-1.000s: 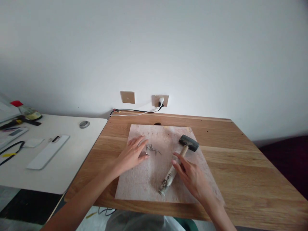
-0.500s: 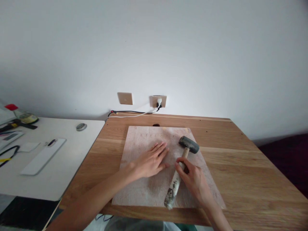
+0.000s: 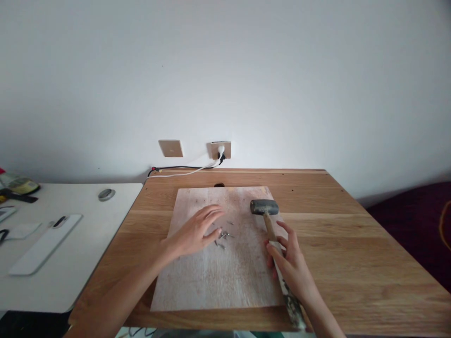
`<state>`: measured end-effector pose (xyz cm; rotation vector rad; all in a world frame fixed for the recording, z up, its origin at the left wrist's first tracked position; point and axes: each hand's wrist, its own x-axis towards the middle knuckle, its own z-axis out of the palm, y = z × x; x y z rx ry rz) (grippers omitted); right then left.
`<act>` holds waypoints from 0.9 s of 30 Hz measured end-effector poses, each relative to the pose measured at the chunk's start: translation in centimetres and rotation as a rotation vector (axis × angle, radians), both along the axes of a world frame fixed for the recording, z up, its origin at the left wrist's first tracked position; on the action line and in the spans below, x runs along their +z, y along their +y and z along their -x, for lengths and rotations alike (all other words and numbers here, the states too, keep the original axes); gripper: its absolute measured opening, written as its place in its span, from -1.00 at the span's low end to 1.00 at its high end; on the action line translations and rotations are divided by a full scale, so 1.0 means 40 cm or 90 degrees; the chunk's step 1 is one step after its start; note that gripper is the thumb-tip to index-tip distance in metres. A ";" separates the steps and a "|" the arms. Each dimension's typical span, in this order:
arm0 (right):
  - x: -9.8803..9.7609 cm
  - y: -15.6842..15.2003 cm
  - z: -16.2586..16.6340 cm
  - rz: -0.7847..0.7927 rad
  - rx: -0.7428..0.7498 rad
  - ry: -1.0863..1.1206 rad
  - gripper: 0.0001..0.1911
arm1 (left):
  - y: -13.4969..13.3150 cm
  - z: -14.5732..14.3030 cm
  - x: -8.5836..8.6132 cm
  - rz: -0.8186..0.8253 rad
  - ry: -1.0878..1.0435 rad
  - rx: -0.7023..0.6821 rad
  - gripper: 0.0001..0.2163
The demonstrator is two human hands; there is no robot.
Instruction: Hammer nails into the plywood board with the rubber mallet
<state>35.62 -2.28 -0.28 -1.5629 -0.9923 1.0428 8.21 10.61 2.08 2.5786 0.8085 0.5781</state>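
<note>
Hammer handle [image 3: 283, 283] swings rightward, my right grip [image 3: 289, 260] wrapped around it; my left grip [image 3: 199, 230] spreads near loose nails [image 3: 224, 234] on board [image 3: 211, 281].

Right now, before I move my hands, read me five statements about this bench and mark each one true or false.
1. The right hand is on the handle of the hammer. True.
2. Loose nails lie on the board, beside the left hand. True.
3. The left hand is clenched in a fist. False: its fingers are extended.
4. Nothing is plugged into the wall socket. False: a white plug is in it.
5. The grey ring-shaped item sits on the board. False: it is on the white table, to the left.
</note>
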 end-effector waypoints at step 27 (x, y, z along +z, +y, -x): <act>0.069 0.023 -0.039 0.125 0.086 0.047 -0.51 | 0.197 -0.200 -0.043 0.160 -0.172 0.017 -0.79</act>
